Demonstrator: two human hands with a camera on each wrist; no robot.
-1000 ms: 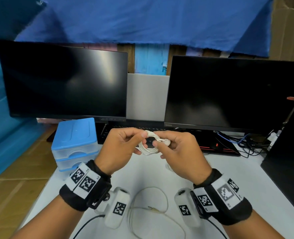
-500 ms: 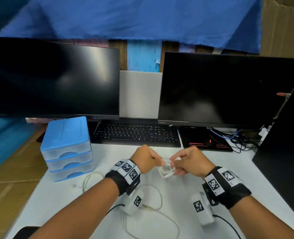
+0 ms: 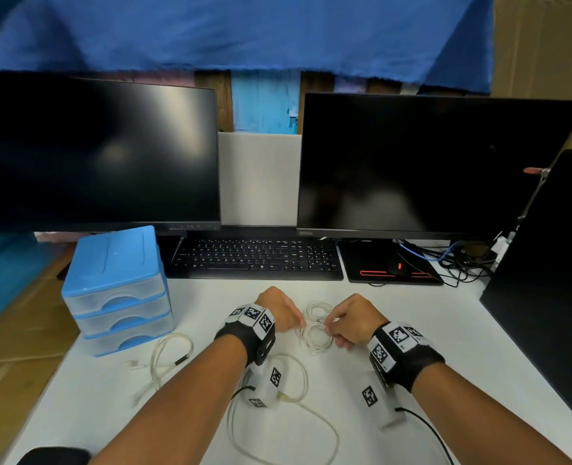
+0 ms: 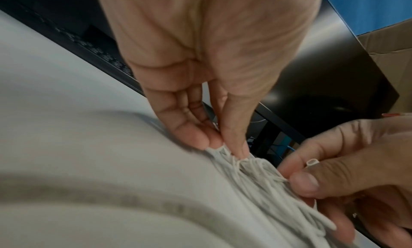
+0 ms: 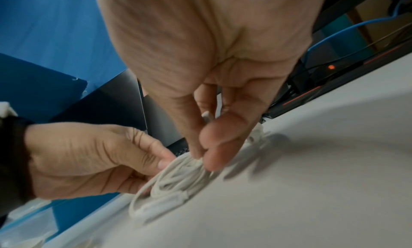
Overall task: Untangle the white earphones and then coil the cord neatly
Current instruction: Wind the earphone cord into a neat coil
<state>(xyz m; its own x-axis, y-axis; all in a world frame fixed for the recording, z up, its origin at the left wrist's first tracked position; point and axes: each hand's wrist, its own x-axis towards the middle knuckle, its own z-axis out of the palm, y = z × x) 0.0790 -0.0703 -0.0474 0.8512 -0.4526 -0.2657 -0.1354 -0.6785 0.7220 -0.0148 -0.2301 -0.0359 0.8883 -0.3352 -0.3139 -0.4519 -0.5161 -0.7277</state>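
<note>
White and thin, the earphone cord [image 3: 314, 330] lies coiled in two small loops on the table [image 3: 445, 347], between my left hand [image 3: 279, 310] and my right hand [image 3: 353, 322], each pinching one side of it. From the head view, open table lies just right of the coil and in front of the keyboard [image 3: 257, 260]; the blue drawer unit [image 3: 116, 290] stands well to the left, another pale cable [image 3: 167, 357] loops nearer on that side, and a third [image 3: 298, 380] trails under my wrists, so I judge I should lift rather than drag. At my left wrist, thumb and fingers [image 4: 194, 133] nip the bundled strands [image 4: 256, 177], while my right thumb and forefinger hold a small white end piece [image 4: 312, 162]. At my right wrist, my fingers [image 5: 214, 140] close on the top of the coil [image 5: 178, 174], whose lower loops rest on the table. It looks light, soft and springy, so I judge the turns will slip apart unless held where they cross.
</note>
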